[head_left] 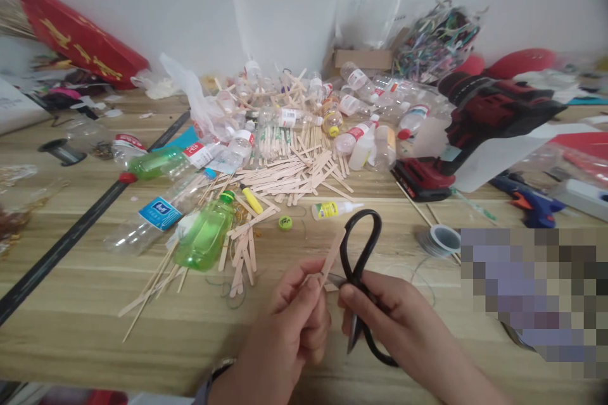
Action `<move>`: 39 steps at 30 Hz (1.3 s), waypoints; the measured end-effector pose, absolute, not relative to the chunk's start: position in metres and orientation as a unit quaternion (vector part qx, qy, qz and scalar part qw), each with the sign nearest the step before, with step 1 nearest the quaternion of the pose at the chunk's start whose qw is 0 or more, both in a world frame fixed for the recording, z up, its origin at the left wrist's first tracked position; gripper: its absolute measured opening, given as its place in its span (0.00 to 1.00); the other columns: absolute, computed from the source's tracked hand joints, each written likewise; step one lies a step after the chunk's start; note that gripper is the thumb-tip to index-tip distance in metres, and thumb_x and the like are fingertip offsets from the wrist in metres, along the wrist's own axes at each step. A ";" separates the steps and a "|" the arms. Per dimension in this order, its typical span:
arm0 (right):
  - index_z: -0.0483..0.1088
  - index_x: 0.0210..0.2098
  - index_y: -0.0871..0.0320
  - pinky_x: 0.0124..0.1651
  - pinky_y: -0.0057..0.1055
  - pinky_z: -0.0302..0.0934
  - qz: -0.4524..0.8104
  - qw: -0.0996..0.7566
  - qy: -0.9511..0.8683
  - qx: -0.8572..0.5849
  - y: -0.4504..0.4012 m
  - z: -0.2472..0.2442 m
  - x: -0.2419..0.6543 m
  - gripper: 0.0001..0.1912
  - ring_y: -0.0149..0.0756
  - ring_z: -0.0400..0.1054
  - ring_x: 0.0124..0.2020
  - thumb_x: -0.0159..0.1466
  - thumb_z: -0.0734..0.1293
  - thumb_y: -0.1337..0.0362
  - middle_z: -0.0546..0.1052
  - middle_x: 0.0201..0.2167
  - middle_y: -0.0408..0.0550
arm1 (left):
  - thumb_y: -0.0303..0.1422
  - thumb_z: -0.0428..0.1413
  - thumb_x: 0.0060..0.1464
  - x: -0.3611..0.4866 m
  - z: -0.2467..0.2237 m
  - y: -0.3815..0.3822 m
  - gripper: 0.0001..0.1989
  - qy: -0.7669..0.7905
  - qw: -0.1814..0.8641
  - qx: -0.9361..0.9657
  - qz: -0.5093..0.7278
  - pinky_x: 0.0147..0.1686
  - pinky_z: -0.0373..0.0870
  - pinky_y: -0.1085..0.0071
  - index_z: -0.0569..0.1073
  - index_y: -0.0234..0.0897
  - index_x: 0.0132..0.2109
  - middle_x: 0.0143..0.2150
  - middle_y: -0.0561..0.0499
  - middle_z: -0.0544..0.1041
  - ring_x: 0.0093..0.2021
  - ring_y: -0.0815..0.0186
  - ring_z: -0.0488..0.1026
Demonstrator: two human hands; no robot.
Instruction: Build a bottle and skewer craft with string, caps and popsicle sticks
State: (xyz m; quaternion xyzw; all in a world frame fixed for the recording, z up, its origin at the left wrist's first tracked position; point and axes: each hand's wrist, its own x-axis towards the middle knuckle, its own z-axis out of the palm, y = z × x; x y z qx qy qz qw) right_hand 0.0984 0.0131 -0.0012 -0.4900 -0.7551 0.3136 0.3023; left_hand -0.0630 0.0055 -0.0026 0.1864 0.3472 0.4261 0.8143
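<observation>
Near the front of the table, my left hand (299, 313) pinches a flat wooden craft stick (333, 252) between thumb and fingers. My right hand (389, 313) is closed around a pair of black-handled scissors (361, 237), gripping them near the pivot. The scissors are spread apart: one blade points left to the craft stick by my left fingertips, the other points down. Whether that blade touches the stick, I cannot tell. Just beyond my hands lie a small glue bottle (330, 209) with a yellow label and a green cap (285, 222).
Loose craft sticks (289, 177) pile up mid-table before several plastic bottles (361, 133). A green bottle (205, 231) lies left. To the right stand a red-and-black cordless drill (494, 120) and a wire spool (439, 240); a blue glue gun (536, 199) lies farther right.
</observation>
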 end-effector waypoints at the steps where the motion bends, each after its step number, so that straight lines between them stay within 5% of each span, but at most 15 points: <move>1: 0.67 0.25 0.56 0.19 0.22 0.59 0.250 0.312 -0.775 -0.489 0.013 -0.002 0.100 0.18 0.31 0.69 0.17 0.70 0.57 0.62 0.75 0.17 0.41 | 0.46 0.67 0.45 -0.063 -0.002 0.006 0.23 0.340 0.824 0.177 0.418 0.15 0.37 0.79 0.69 0.42 0.44 0.16 0.67 0.52 0.16 0.77 0.40; 5: 0.71 0.32 0.58 0.23 0.28 0.61 0.009 0.335 -0.830 -0.445 0.011 -0.009 0.104 0.14 0.36 0.72 0.22 0.70 0.57 0.66 0.77 0.22 0.47 | 0.45 0.67 0.46 -0.064 -0.001 0.005 0.24 0.319 0.846 0.149 0.400 0.14 0.35 0.80 0.68 0.44 0.46 0.16 0.68 0.50 0.15 0.77 0.36; 12: 0.64 0.25 0.55 0.20 0.24 0.59 0.482 0.284 -0.676 -0.479 0.009 0.001 0.097 0.22 0.32 0.67 0.18 0.70 0.55 0.51 0.75 0.17 0.43 | 0.48 0.64 0.50 -0.061 -0.010 -0.005 0.22 0.366 0.780 0.234 0.450 0.17 0.45 0.78 0.71 0.39 0.44 0.17 0.65 0.56 0.16 0.77 0.45; 16: 0.65 0.27 0.57 0.22 0.26 0.60 0.556 0.241 -0.628 -0.489 0.010 0.005 0.100 0.25 0.34 0.69 0.19 0.66 0.56 0.43 0.77 0.19 0.47 | 0.43 0.68 0.45 -0.068 -0.006 0.004 0.19 0.365 0.771 0.161 0.497 0.16 0.41 0.80 0.73 0.38 0.40 0.16 0.67 0.50 0.16 0.77 0.41; 19: 0.68 0.26 0.57 0.22 0.26 0.59 0.503 0.219 -0.663 -0.510 0.020 0.006 0.114 0.24 0.34 0.68 0.19 0.67 0.57 0.46 0.76 0.18 0.46 | 0.41 0.70 0.42 -0.079 -0.003 0.011 0.19 0.365 0.758 0.095 0.532 0.15 0.38 0.80 0.73 0.38 0.37 0.16 0.67 0.46 0.17 0.78 0.37; 25: 0.66 0.22 0.55 0.20 0.28 0.54 0.202 0.182 -0.728 -0.629 0.069 -0.003 0.157 0.21 0.35 0.66 0.17 0.66 0.58 0.51 0.71 0.15 0.42 | 0.44 0.72 0.37 -0.087 -0.012 0.008 0.23 0.397 0.772 0.076 0.491 0.15 0.39 0.80 0.69 0.36 0.31 0.15 0.67 0.50 0.17 0.79 0.39; 30: 0.73 0.34 0.57 0.27 0.32 0.61 0.128 0.185 -0.732 -0.643 0.093 -0.020 0.170 0.11 0.41 0.73 0.26 0.64 0.60 0.62 0.80 0.26 0.48 | 0.48 0.71 0.34 -0.083 -0.018 0.004 0.27 0.426 0.783 0.094 0.444 0.15 0.38 0.79 0.65 0.37 0.27 0.13 0.68 0.51 0.16 0.79 0.39; 35: 0.74 0.46 0.63 0.36 0.36 0.66 0.076 0.202 -0.741 -0.636 0.107 -0.038 0.170 0.15 0.44 0.76 0.33 0.63 0.61 0.64 0.81 0.35 0.56 | 0.48 0.71 0.34 -0.084 -0.016 0.005 0.27 0.426 0.796 0.109 0.416 0.15 0.36 0.79 0.65 0.37 0.27 0.13 0.68 0.50 0.16 0.79 0.38; 39: 0.74 0.44 0.63 0.45 0.44 0.67 0.037 0.232 -0.753 -0.615 0.104 -0.026 0.160 0.14 0.49 0.74 0.41 0.64 0.62 0.64 0.79 0.41 0.61 | 0.48 0.70 0.34 -0.084 -0.016 0.006 0.27 0.428 0.797 0.105 0.413 0.15 0.35 0.79 0.64 0.37 0.27 0.13 0.68 0.49 0.16 0.79 0.37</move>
